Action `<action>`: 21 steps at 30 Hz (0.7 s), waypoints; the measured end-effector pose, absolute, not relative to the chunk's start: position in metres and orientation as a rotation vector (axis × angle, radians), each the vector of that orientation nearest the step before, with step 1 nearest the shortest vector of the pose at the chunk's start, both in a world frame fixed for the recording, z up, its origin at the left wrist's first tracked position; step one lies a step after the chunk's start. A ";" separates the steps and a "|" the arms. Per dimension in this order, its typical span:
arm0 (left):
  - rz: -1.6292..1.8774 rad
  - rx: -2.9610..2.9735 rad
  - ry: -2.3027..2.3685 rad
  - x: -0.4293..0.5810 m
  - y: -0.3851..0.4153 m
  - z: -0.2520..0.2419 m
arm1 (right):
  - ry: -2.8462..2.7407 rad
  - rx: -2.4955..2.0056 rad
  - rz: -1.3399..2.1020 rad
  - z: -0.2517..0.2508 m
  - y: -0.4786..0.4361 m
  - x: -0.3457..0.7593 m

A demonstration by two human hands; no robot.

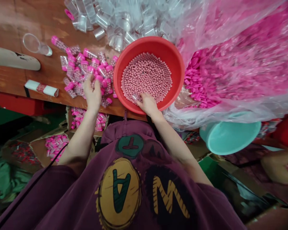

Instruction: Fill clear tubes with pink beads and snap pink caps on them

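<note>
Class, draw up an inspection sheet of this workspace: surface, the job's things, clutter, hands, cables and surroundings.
Surface: brown wooden table, worn in places.
Job's things: red plastic basin of pink beads; heap of filled clear tubes with pink caps; empty clear tubes; loose pink caps in a clear plastic bag.
Clutter: clear plastic cup on its side; white-and-red roll.
Hands: left hand, fingers among the filled tubes; right hand on the beads inside the basin.
Cables: nothing seen.
Surroundings: teal basin; cardboard box of filled tubes below the table edge; co-worker's hand at right.
</note>
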State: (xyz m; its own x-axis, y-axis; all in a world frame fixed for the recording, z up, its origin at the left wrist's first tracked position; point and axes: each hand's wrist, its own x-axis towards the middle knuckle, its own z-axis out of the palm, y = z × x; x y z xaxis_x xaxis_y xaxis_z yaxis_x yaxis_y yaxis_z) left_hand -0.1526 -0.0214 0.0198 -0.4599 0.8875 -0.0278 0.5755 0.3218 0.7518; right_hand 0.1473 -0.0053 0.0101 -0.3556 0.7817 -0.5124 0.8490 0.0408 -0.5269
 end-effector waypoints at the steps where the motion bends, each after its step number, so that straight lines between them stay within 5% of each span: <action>1: 0.971 1.323 2.265 -0.157 -0.020 0.022 | 2.191 1.700 -1.194 0.006 -0.001 0.139; 12: 0.673 0.953 1.305 -0.013 -0.007 0.016 | 2.174 2.119 -2.090 0.010 -0.018 0.174; 21: -0.012 2.064 1.250 -0.008 0.015 0.056 | 2.389 2.137 -1.622 0.002 -0.027 0.172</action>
State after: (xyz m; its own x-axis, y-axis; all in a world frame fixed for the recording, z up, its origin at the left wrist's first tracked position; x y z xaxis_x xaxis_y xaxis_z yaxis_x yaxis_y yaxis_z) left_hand -0.0076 0.0147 0.0555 0.5313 0.7705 -0.3522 0.7771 -0.2778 0.5647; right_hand 0.1723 -0.0274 0.0021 -0.2276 0.9485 -0.2204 0.5547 -0.0598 -0.8299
